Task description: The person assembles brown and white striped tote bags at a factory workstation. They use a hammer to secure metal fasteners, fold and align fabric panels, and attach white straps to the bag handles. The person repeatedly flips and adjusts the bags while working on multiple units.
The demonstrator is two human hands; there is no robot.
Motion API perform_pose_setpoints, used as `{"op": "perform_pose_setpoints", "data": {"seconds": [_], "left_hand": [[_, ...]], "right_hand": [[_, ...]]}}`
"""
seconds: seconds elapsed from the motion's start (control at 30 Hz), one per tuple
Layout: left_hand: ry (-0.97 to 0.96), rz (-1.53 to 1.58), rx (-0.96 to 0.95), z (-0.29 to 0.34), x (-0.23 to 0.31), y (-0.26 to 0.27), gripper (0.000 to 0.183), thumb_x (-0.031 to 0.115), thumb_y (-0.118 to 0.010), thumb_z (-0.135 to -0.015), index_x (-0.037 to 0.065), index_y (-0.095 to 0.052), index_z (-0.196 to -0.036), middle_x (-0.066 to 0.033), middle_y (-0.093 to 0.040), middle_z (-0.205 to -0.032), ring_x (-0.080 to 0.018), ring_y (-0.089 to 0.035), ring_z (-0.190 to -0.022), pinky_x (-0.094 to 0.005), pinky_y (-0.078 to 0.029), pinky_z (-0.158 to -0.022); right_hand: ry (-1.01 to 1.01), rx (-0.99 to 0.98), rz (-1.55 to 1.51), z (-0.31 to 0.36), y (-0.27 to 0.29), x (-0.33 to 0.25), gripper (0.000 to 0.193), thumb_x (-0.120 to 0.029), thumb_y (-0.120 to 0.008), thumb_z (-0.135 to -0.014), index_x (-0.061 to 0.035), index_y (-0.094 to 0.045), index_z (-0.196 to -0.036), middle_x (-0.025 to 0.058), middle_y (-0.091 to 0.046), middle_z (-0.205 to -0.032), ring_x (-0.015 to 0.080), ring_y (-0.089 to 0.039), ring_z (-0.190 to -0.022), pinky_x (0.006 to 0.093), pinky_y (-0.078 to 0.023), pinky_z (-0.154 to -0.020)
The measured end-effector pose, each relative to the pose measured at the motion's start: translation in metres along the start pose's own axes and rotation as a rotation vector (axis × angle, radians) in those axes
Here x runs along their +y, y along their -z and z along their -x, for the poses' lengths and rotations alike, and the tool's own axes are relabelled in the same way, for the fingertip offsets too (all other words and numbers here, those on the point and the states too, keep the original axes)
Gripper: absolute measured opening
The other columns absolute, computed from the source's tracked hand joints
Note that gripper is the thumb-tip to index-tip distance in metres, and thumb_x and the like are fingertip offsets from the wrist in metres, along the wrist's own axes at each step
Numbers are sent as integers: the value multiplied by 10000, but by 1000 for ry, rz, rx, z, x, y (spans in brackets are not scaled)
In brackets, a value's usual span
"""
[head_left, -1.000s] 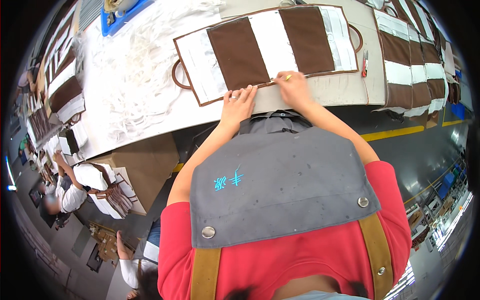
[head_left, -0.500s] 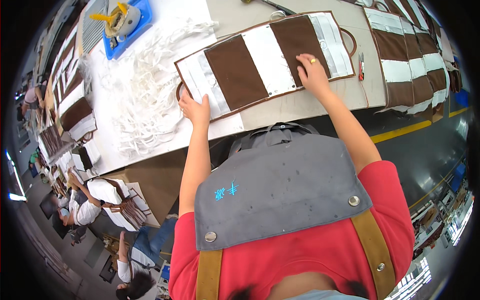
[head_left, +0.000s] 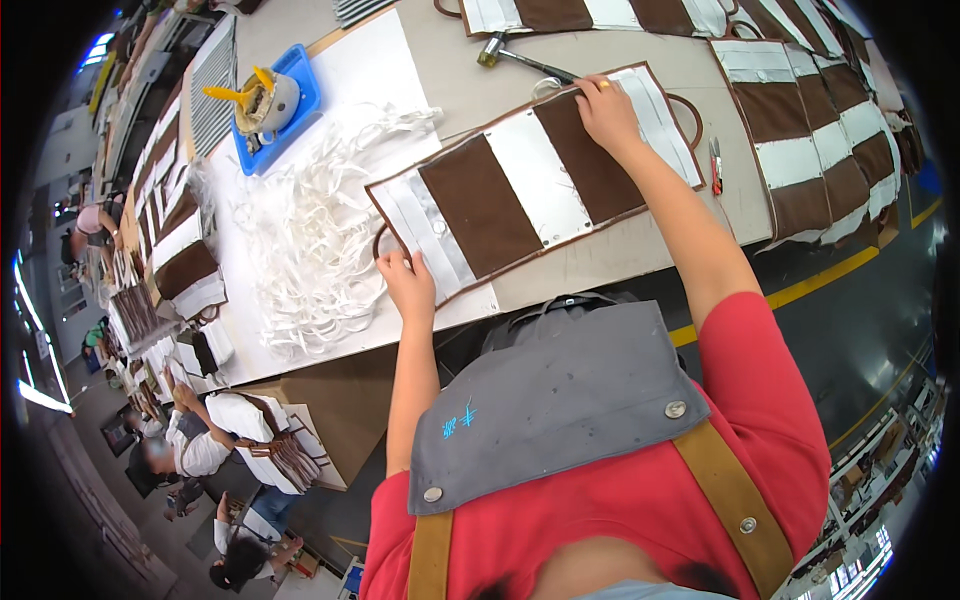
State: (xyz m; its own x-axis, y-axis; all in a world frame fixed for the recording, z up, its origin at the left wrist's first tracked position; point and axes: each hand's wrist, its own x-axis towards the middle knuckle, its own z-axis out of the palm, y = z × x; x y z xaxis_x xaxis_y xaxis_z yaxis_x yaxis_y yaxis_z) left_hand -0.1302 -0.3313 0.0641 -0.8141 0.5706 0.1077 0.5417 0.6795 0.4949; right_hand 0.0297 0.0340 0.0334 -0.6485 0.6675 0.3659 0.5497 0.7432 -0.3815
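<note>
A flat brown-and-white striped bag panel (head_left: 480, 215) with brown edging and a loop handle at each short end lies slantwise on the table before me. At its left end, beside the handle, my left hand (head_left: 408, 285) is closed on the edge, thumb on top. My right hand (head_left: 610, 115) lies over the panel's far edge, fingers stretched out on the brown stripe. Just past those fingertips is the end of a hammer (head_left: 530, 65) with a dark handle; whether they touch it I cannot tell. Small dark dots run along a white stripe.
White strips (head_left: 310, 240) are heaped left of the panel. Behind them a blue tray (head_left: 308, 95) holds a pot (head_left: 275, 105) with yellow-handled tools. A red cutter (head_left: 716, 165) lies at right, near more striped panels (head_left: 800, 140). Other people work at far left.
My right hand has moved from the middle of the right brown stripe to the panel's far edge. My left hand stays at the left end. The whole view has shifted, showing more table beyond.
</note>
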Motion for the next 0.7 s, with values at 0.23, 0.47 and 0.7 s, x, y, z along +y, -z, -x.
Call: {"op": "perform_pose_setpoints", "data": {"seconds": [0.23, 0.47, 0.7], "left_hand": [[248, 55, -109, 43, 7, 17, 248, 84, -606, -805, -27, -497, -1000, -218, -486, -1054, -372, -511, -945, -422, -425, -805], [-309, 63, -185, -24, 63, -32, 467, 80, -604, -800, -33, -435, -1220, -196, -451, -1248, -357, -426, -1153, -436, -345, -967], [-397, -64, -195, -61, 75, -108, 493, 149, -591, -832, 5, -429, -1275, -149, -471, -1239, -322, -451, -1119, -423, -361, -940]], "right_hand": [[189, -346, -268, -42, -45, -33, 174, -97, -540, -824, -33, -622, -963, 123, -590, -1010, 328, -556, -951, 409, -462, -822], [319, -435, -391, -3, -41, -64, 209, -26, -512, -826, -48, -617, -1005, 76, -584, -1038, 265, -527, -1021, 376, -441, -874], [505, -346, -208, 13, -48, -55, 264, -4, -557, -753, -80, -626, -996, 12, -580, -1051, 206, -518, -1047, 353, -426, -896]]}}
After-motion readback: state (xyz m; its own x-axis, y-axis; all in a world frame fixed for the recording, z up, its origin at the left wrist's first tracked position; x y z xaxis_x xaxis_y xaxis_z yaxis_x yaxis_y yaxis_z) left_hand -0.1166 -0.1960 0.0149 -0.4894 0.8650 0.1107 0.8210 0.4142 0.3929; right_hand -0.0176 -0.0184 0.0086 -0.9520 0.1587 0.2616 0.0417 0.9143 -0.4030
